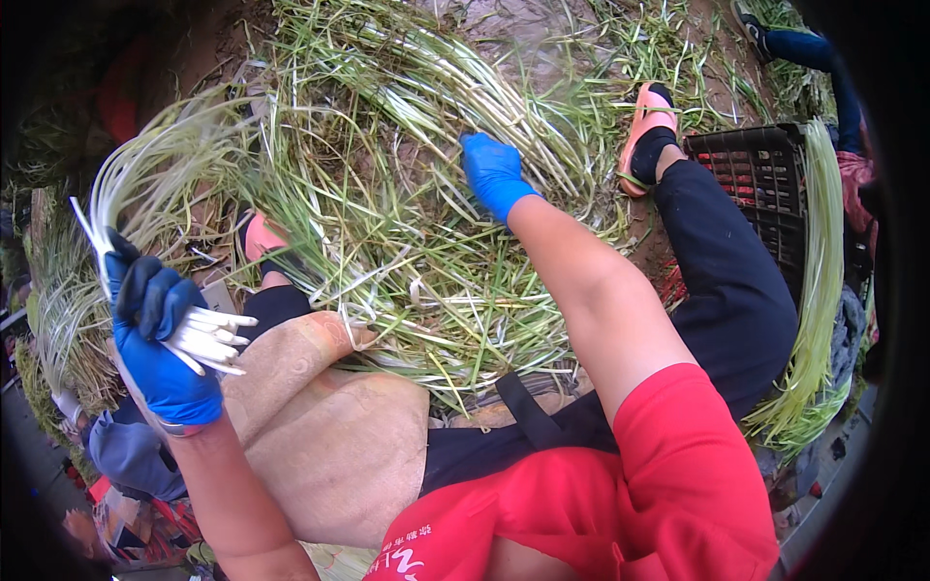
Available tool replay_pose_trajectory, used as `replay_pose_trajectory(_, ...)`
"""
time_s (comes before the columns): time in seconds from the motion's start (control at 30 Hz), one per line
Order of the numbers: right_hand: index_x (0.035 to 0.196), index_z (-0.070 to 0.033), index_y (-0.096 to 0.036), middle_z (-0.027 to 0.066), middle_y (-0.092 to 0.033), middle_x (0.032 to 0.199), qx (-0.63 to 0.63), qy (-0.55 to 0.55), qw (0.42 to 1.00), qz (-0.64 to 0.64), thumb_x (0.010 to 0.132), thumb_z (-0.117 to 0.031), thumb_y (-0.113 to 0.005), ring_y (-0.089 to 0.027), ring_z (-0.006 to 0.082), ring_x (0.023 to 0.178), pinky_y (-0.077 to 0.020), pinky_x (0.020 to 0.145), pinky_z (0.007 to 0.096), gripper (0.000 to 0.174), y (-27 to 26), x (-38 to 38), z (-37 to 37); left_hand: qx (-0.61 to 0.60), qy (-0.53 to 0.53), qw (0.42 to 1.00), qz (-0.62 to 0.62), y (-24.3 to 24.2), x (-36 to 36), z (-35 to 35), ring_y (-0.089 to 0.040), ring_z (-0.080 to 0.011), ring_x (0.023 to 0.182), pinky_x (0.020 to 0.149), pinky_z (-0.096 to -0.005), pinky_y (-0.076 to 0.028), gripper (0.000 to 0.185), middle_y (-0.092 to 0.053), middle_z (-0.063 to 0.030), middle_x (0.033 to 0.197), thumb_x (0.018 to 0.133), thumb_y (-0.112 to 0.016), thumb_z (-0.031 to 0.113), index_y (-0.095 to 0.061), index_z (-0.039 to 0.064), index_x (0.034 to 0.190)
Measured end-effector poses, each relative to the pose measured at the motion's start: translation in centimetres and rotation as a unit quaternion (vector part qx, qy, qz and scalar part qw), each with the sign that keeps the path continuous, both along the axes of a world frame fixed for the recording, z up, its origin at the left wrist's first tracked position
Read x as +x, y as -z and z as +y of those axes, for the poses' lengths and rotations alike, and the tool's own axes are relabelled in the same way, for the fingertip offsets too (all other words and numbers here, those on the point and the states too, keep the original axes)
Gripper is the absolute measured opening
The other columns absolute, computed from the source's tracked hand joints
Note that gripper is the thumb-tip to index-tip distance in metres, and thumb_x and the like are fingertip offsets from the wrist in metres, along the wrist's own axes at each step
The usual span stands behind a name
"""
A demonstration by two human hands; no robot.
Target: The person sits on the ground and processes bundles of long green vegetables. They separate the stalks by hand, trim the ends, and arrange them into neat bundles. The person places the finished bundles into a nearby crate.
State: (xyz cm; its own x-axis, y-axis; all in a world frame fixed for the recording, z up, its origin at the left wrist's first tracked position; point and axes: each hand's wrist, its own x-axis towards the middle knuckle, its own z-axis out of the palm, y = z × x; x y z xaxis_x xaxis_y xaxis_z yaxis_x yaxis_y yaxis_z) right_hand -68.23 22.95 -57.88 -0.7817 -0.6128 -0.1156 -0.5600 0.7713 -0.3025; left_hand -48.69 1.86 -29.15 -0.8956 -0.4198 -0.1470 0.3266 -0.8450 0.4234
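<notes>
My left hand (156,319), in a blue glove with dark fingers, is raised at the left. It grips a bunch of white vegetable stems (207,340), probably an allium, whose pale leaves (171,145) arch up and over behind the fist. At the centre my blue-gloved right hand (495,174) reaches down to a bundle of long green and whitish stalks (472,94) on the ground. Its fingers are curled and mostly hidden from above, so whether a stalk is between them cannot be told. Loose leaf litter (436,269) spreads between my feet.
A beige cloth (349,443) covers my left thigh. Right of my leg stands a black plastic crate (763,189), with long pale-green stalks (821,276) draped over its side. More stalks (65,327) lie at far left near another person's sleeve (134,450). Another person's leg (803,51) shows upper right.
</notes>
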Motion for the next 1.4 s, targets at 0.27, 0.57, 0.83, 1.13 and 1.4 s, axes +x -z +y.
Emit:
replay_pose_trajectory(0.27, 0.078, -0.012, -0.059, 0.0144, -0.058, 0.084, 0.048, 0.031, 0.991, -0.119, 0.064, -0.015, -0.057, -0.055, 0.032, 0.08, -0.0438, 0.066, 0.0396, 0.015, -1.9, -1.2, 0.9, 0.101, 0.03, 0.976, -0.192, 3.4, 1.2, 2.5, -0.042, -0.0044, 0.058, 0.052, -0.0189, -0.036, 0.027, -0.05, 0.0017, 0.076, 0.087, -0.04, 0.013, -0.046, 0.006, 0.112)
replay_pose_trajectory(0.57, 0.105, -0.005, -0.049, -0.0036, -0.047, 0.063, -0.443, 0.04, 0.702, -0.556, 0.075, -0.021, -0.056, -0.041, 0.0033, 0.051, -0.0325, 0.045, 0.0159, 0.035, -20.3, -1.0, 5.7, 0.087, 0.022, 0.994, -0.064, 2.8, 2.1, 2.5, -0.029, -0.0032, 0.044, 0.045, -0.0192, -0.026, 0.03, -0.031, 0.0042, 0.057, 0.085, -0.036, 0.007, -0.045, 0.0, 0.112)
replay_pose_trajectory(0.83, 0.118, -0.005, -0.041, -0.0022, -0.05, 0.085, -0.401, 0.082, 0.639, -0.651, 0.075, -0.014, -0.057, -0.046, 0.0043, 0.072, -0.0381, 0.064, 0.0171, 0.047, -23.0, 11.9, 11.0, 0.041, 0.132, 0.973, -0.186, 4.8, 3.5, 7.3, -0.021, -0.0015, 0.04, 0.037, -0.0179, -0.02, 0.038, -0.023, 0.0091, 0.05, 0.085, -0.046, 0.024, -0.042, 0.0, 0.115)
replay_pose_trajectory(1.13, 0.117, -0.003, -0.043, 0.0023, -0.054, 0.101, -0.369, 0.094, 0.683, -0.623, 0.078, -0.008, -0.056, -0.05, 0.0085, 0.085, -0.0404, 0.077, 0.0228, 0.042, -20.6, 17.4, 8.0, -0.089, 0.204, 0.93, -0.292, 5.6, 4.2, 11.6, -0.048, -0.0009, 0.052, 0.045, -0.0136, -0.043, 0.036, -0.053, -0.0066, 0.105, 0.082, -0.051, 0.019, -0.043, 0.005, 0.114)
replay_pose_trajectory(1.4, 0.115, -0.005, -0.047, 0.002, -0.056, 0.097, -0.368, 0.036, 0.732, -0.572, 0.079, -0.013, -0.056, -0.05, 0.0062, 0.083, -0.0408, 0.069, 0.0202, 0.037, -20.5, 18.2, 6.4, -0.155, 0.198, 0.93, -0.27, 6.3, 4.2, 11.2, -0.047, -0.0009, 0.056, 0.049, -0.014, -0.04, 0.038, -0.057, -0.0037, 0.096, 0.08, -0.054, 0.018, -0.046, 0.005, 0.115)
